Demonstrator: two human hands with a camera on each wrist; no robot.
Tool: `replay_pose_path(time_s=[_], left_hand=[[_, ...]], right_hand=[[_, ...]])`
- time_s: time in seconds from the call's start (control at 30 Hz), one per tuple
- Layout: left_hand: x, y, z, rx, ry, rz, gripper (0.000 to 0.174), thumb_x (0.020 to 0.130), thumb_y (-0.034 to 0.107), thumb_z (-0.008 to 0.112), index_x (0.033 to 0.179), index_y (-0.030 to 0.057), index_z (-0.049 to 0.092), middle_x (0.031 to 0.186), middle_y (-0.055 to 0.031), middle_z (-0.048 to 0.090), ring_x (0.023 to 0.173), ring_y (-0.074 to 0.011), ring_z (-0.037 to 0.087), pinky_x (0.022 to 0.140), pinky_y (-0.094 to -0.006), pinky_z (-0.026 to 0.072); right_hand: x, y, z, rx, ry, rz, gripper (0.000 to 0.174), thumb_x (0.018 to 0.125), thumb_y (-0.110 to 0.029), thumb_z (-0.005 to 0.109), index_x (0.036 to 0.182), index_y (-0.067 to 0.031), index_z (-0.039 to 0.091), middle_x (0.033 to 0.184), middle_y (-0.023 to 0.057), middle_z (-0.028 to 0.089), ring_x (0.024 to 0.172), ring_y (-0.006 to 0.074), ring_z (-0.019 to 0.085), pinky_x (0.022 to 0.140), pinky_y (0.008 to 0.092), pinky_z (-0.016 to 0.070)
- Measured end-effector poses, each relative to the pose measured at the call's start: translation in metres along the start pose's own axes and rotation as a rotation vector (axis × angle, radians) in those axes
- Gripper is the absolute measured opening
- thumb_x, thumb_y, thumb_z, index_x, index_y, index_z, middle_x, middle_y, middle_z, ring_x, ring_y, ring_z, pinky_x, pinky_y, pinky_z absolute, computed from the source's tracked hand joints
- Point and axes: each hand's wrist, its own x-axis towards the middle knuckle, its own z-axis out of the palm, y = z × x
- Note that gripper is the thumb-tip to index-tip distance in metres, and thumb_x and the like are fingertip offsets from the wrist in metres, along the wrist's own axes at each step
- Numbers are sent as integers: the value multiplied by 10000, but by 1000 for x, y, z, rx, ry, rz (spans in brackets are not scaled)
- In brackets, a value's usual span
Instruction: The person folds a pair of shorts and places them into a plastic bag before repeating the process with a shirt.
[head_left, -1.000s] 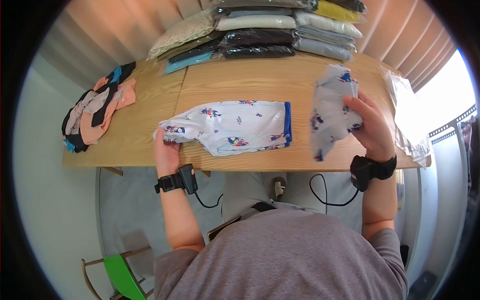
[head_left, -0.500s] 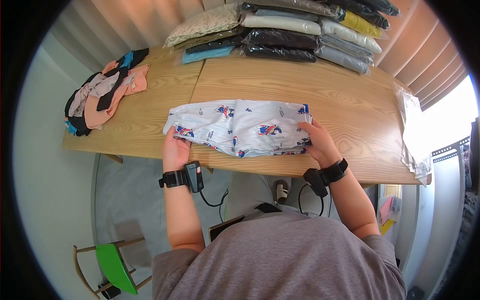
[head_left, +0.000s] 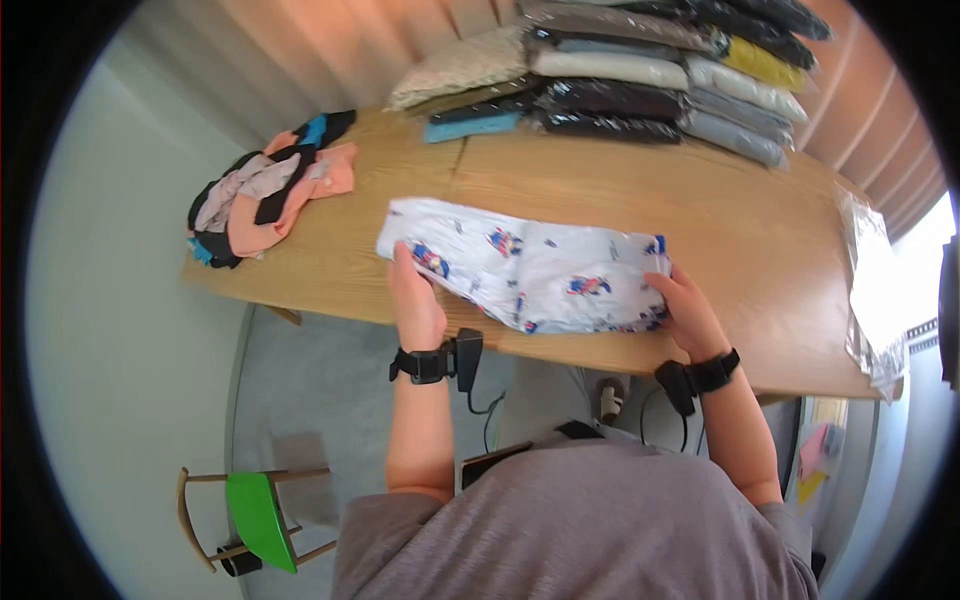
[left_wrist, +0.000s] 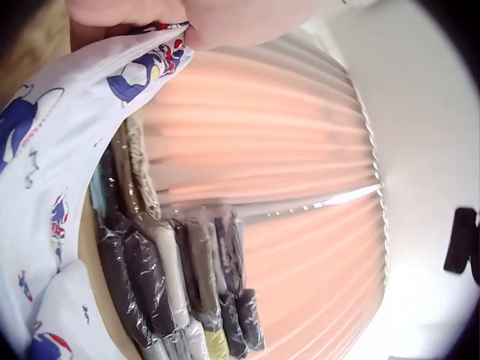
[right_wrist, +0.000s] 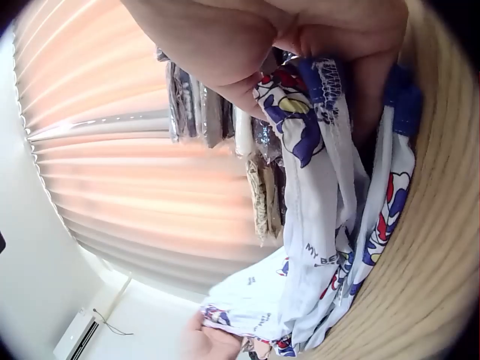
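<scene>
A white cloth garment with blue edging and red-and-blue cartoon prints lies lengthwise between the hands, folded in layers over the table's front. Its left end is pinched by the left hand, thumb on top and fingers underneath. At the other end the right hand grips the blue-edged corner, thumb over the cloth. The right wrist view shows that hand close on a blue stitched cuff, with another blue-edged layer just beside it. In the left wrist view the garment slopes away from the thumb.
Clothes in clear plastic bags are stacked at the back of the wooden table. A loose pile of clothes lies at the left. Clear plastic bags sit at the right edge. A green chair stands below left.
The right hand has brought a bunched part of the printed cloth from the right onto the garment's right end. The garment now slants, its left end farther back. The head view has shifted.
</scene>
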Motion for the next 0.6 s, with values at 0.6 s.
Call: replay_pose_path(time_s=[0.6], left_hand=[[-117,-23,88,1212,-1038,649,683,781,222,684,1370,55,381,1454,-256,246,1350,-412,236,1084,-464,248]], right_hand=[[-6,-7,1,173,-68,29,491,931,-431,485,1178,-8,529,1057,80,618,969,153,591,812,310,478]])
